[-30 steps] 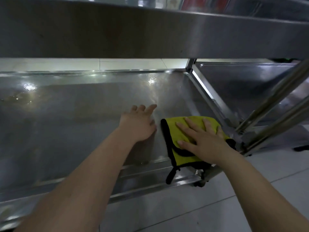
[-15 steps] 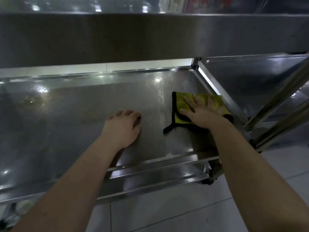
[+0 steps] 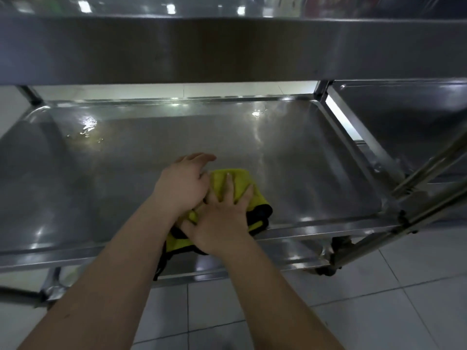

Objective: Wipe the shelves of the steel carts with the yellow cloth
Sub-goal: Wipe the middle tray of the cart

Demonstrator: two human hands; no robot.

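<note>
Now yellow cloth [image 3: 237,188] under splayed right fingers [image 3: 228,188], left hand [image 3: 182,188] flat alongside on shelf [image 3: 101,173]

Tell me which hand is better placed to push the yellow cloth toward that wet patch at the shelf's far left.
Probably the left hand. It sits on the yellow cloth's left edge, on the side nearer the wet patch. The right hand lies flat on the cloth and would have to cross over.

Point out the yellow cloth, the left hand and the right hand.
yellow cloth [image 3: 233,178]: head view, bare yellow top part.
left hand [image 3: 182,185]: head view, back of the hand.
right hand [image 3: 222,223]: head view, back of the hand.
</note>
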